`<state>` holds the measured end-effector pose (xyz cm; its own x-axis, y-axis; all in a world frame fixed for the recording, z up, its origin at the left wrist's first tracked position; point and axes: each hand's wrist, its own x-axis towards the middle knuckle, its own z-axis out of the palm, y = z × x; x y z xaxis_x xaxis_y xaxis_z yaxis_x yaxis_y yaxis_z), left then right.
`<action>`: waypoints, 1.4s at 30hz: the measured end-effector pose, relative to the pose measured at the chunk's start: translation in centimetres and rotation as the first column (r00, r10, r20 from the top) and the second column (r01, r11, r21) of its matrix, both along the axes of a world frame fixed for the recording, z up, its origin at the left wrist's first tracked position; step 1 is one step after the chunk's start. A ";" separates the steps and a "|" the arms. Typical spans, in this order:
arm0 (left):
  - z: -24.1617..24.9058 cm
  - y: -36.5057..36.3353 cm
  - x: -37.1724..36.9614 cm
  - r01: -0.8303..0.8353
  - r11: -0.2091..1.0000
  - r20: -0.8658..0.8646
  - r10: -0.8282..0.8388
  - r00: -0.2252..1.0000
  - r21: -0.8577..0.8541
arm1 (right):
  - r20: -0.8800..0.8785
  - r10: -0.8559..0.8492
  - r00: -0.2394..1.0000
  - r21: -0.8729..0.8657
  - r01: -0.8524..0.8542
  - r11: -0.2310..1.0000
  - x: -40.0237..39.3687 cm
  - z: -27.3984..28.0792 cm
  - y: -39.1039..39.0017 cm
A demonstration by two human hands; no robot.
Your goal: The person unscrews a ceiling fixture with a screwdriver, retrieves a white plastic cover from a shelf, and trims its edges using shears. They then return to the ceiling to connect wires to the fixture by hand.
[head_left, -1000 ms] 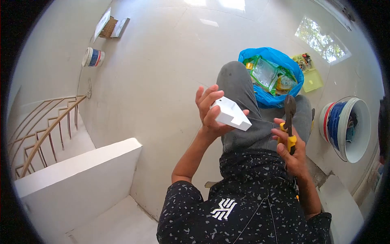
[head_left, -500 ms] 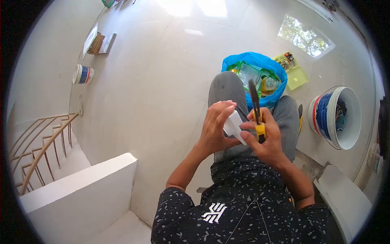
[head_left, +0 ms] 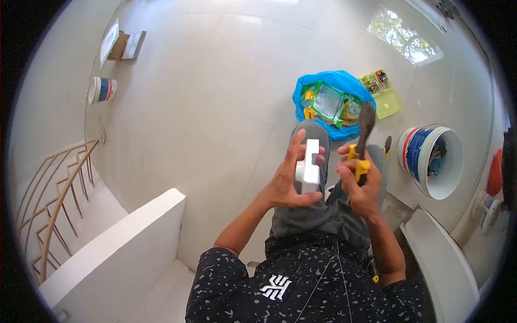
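Observation:
In front of my lap, my left hand (head_left: 289,180) grips a small white plastic box-like piece (head_left: 311,175) with a notch near its top. The thumb lies along its near end and the fingers wrap the far side. My right hand (head_left: 362,185), a short way to the right, is closed round a black-and-yellow hand tool (head_left: 365,132). The tool's dark part points up and away, blurred; its exact kind is hard to tell. Beyond my knees sits a blue plastic bag (head_left: 344,79) holding clear and green packets (head_left: 328,101).
A yellow-green organiser case (head_left: 388,103) lies open beside the bag. To the right a white bucket (head_left: 455,175) holds small items. On the left are a low white wall (head_left: 124,231), a stair railing (head_left: 67,194), another bucket (head_left: 102,90) and a cardboard box (head_left: 118,46).
The white piece has turned more upright in my left hand. My right hand has drawn away from it to the right with the tool, and the view has shifted slightly.

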<state>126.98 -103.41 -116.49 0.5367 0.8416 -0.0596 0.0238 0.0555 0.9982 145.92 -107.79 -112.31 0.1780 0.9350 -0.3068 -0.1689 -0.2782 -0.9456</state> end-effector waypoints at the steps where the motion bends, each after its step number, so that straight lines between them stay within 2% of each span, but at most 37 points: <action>1: 1.7 -0.3 -0.2 0.046 0.940 0.309 0.065 0.949 -0.339 | 0.029 0.054 0.998 -0.051 -0.053 0.997 0.8 2.2 -0.1; 2: 4.0 -0.3 -0.6 0.030 0.940 0.309 0.082 0.947 -0.341 | 0.029 0.072 0.997 -0.053 -0.071 0.996 1.4 4.0 -0.2; 3: 6.4 -0.2 -1.0 0.125 0.834 0.439 0.149 0.886 -0.537 | 0.270 0.135 0.953 0.022 -0.146 0.989 1.9 5.7 -0.3; 4: 8.9 -0.2 -1.4 0.251 0.689 0.542 0.242 0.804 -0.680 | 0.498 0.164 0.851 0.083 -0.235 0.968 2.1 7.8 -0.3; 6: 13.5 -0.5 -1.7 0.188 0.724 0.514 0.257 0.819 -0.663 | 0.568 0.188 0.801 0.028 -0.246 0.969 2.2 12.7 -0.7; 8: 18.2 -1.0 -2.0 0.090 0.780 0.454 0.262 0.852 -0.619 | 0.752 0.264 0.604 -0.028 -0.371 0.928 2.3 17.1 -1.3; 9: 20.5 -1.2 -2.3 0.083 0.785 0.461 0.271 0.845 -0.614 | 0.757 0.267 0.596 -0.024 -0.383 0.923 2.3 19.0 -1.6; 11: 25.2 -2.1 -3.1 -0.020 0.858 0.445 0.285 0.849 -0.513 | 0.635 0.352 0.688 -0.032 -0.431 0.902 1.8 22.3 -2.4; 12: 27.1 -2.5 -3.8 -0.040 0.868 0.458 0.300 0.837 -0.495 | 0.648 0.358 0.672 -0.017 -0.457 0.889 1.3 23.5 -3.0; 14: 29.5 -3.0 -5.6 -0.064 0.923 0.448 0.244 0.860 -0.379 | 0.511 0.386 0.768 -0.227 -0.313 0.922 0.8 24.2 -4.0; 16: 31.2 -4.3 -7.5 -0.152 0.935 0.378 0.273 0.884 -0.321 | 0.681 0.334 0.651 -0.113 -0.357 0.927 0.1 24.2 -4.6; 17: 32.2 -5.0 -8.6 -0.191 0.941 0.334 0.282 0.899 -0.281 | 0.711 0.359 0.604 -0.138 -0.381 0.914 0.0 23.7 -5.4; 19: 32.5 -6.7 -11.0 -0.282 0.936 0.292 0.335 0.896 -0.211 | 0.749 0.384 0.540 -0.131 -0.448 0.884 0.0 22.3 -7.5; 21: 31.1 -7.5 -13.2 -0.259 0.909 0.117 0.311 0.943 -0.328 | 0.693 0.551 0.465 -0.395 -0.394 0.830 0.5 20.3 -8.4; 22: 29.9 -7.9 -14.7 -0.301 0.908 0.121 0.347 0.930 -0.291 | 0.724 0.533 0.437 -0.363 -0.417 0.834 0.7 19.0 -8.9; 23: 28.6 -8.0 -15.7 -0.357 0.894 -0.007 0.369 0.930 -0.270 | 0.752 0.511 0.416 -0.330 -0.433 0.839 1.3 17.6 -9.4; 24: 27.5 -7.9 -16.7 -0.411 0.877 -0.136 0.388 0.911 -0.248 | 0.773 0.535 0.341 -0.366 -0.450 0.815 2.4 16.0 -9.7; 25: 26.7 -7.8 -17.9 -0.436 0.873 -0.133 0.416 0.900 -0.220 | 0.788 0.555 0.267 -0.405 -0.454 0.793 3.0 14.5 -9.8; 27: 26.1 -7.2 -19.1 -0.502 0.816 -0.112 0.492 0.863 -0.284 | 0.655 0.734 0.178 -0.642 -0.381 0.665 4.2 14.7 -8.9; 29: 24.7 -5.7 -21.7 -0.554 0.802 -0.113 0.543 0.832 -0.225 | 0.602 0.798 0.002 -0.740 -0.375 0.559 6.5 10.2 -8.9; 32: 24.3 -2.3 -25.7 -0.607 0.777 -0.107 0.598 0.795 -0.165 | 0.476 0.871 -0.124 -0.849 -0.323 0.418 8.3 7.1 -5.9; 34: 24.4 -0.3 -28.7 -0.697 0.716 -0.129 0.696 0.706 0.044 | 0.408 0.897 -0.166 -0.889 -0.296 0.350 10.0 5.0 -3.8; 35: 25.1 0.7 -30.3 -0.716 0.696 -0.165 0.714 0.681 0.056 | 0.390 0.900 -0.192 -0.905 -0.259 0.337 5.1 9.7 -1.2; 36: 25.7 1.6 -31.9 -0.708 0.705 -0.171 0.703 0.691 0.043 | 0.342 0.896 -0.284 -0.909 -0.343 0.238 0.8 16.4 3.2; 37: 27.2 2.3 -33.1 -0.756 0.654 -0.118 0.751 0.650 -0.010 | 0.333 0.902 -0.276 -0.939 -0.183 0.291 2.5 13.1 4.4; 38: 28.1 3.3 -34.4 -0.797 0.600 -0.067 0.795 0.603 -0.066 | 0.407 0.878 -0.253 -0.902 -0.260 0.344 1.8 13.7 6.5; 39: 28.3 4.3 -35.7 -0.789 0.611 -0.074 0.785 0.615 -0.069 | 0.523 0.841 -0.138 -0.838 -0.263 0.478 0.3 14.3 8.5; 40: 28.3 5.2 -37.2 -0.802 0.596 -0.116 0.794 0.597 -0.048 | 0.576 0.808 -0.125 -0.802 -0.277 0.529 -0.6 13.7 10.5; 41: 27.1 5.8 -38.7 -0.807 0.590 -0.154 0.795 0.587 -0.032 | 0.657 0.754 0.001 -0.712 -0.328 0.621 -2.9 14.0 12.0; 42: 27.2 6.5 -39.4 -0.792 0.609 -0.169 0.777 0.606 -0.041 | 0.675 0.733 0.086 -0.680 -0.315 0.663 -5.9 16.5 14.2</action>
<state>87.57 -96.91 -89.28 -0.3454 0.9202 -0.1839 0.0410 0.2106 0.9767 139.97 -93.61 -95.82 0.0113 0.7973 -0.6035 0.9669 -0.1625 -0.1967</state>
